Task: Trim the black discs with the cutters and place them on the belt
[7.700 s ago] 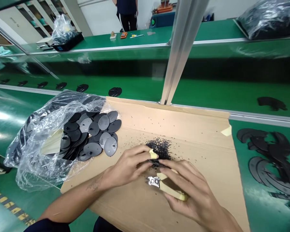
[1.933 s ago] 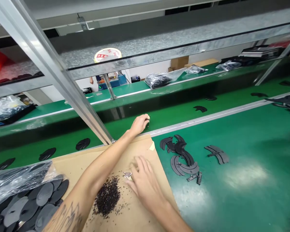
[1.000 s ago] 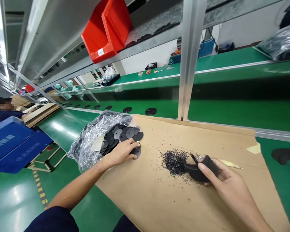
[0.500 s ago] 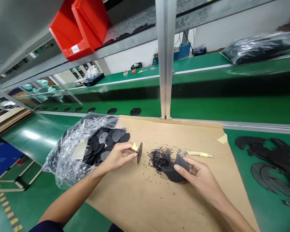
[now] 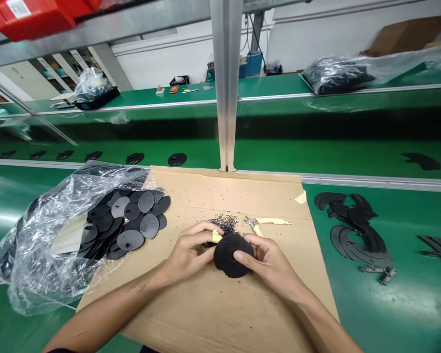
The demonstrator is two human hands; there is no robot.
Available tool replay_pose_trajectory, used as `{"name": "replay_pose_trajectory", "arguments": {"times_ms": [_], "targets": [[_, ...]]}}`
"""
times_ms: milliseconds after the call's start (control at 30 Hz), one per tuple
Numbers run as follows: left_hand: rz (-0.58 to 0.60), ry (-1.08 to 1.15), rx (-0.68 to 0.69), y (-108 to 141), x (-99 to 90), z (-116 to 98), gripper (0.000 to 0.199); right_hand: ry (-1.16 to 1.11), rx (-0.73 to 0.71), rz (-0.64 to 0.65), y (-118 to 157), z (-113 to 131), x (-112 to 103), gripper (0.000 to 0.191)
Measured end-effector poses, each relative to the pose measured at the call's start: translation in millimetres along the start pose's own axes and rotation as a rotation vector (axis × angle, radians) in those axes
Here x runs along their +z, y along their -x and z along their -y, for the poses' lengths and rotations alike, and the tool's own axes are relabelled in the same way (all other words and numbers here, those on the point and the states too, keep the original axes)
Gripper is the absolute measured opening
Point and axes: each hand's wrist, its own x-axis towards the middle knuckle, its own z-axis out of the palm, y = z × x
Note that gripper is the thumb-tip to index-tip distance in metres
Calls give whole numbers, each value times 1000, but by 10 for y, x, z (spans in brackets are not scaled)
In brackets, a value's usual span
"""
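Note:
Over the cardboard sheet, my left hand is closed at the left edge of a round black disc, with yellow tape round one finger. My right hand grips the disc from the right, thumb on its face; whether a curved black piece lies behind it is hidden. Small black bits lie just beyond the hands. Yellow-handled nippers rest on the cardboard behind my right hand. To the left, a clear plastic bag holds many black discs, some spilling out.
Curved black parts lie on the green table to the right. A metal post stands behind the cardboard. Black discs sit in a row on the green surface beyond. A red bin hangs over the upper left.
The disc in my left hand has moved right and now meets my right hand, its face turned to view. The curved piece in my right hand no longer shows clearly. The camera view has shifted right.

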Motion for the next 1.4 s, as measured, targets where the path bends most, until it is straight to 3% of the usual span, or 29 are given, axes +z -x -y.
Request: {"name": "replay_pose_trajectory", "arguments": {"times_ms": [167,300,467,633,833,1233,1400], "targets": [[-2,-12,15,-8,-48,1,12,89,45,-4,-14,-37,-13,43],[7,-11,25,3,-27,17,12,103,2,-26,-11,-12,-8,39],[-27,29,-28,33,2,16,28,144,-36,-71,16,24,28,37],[15,-68,79,56,51,-32,43,167,-37,-45,34,-13,83,36],[19,-125,94,83,95,-55,40,258,-95,-95,29,-47,118,35],[76,-108,26,108,72,-73,39,332,-172,-117,33,-67,150,33],[17,60,-160,122,114,-53,41,405,-244,-153,58,-43,170,29]]}}
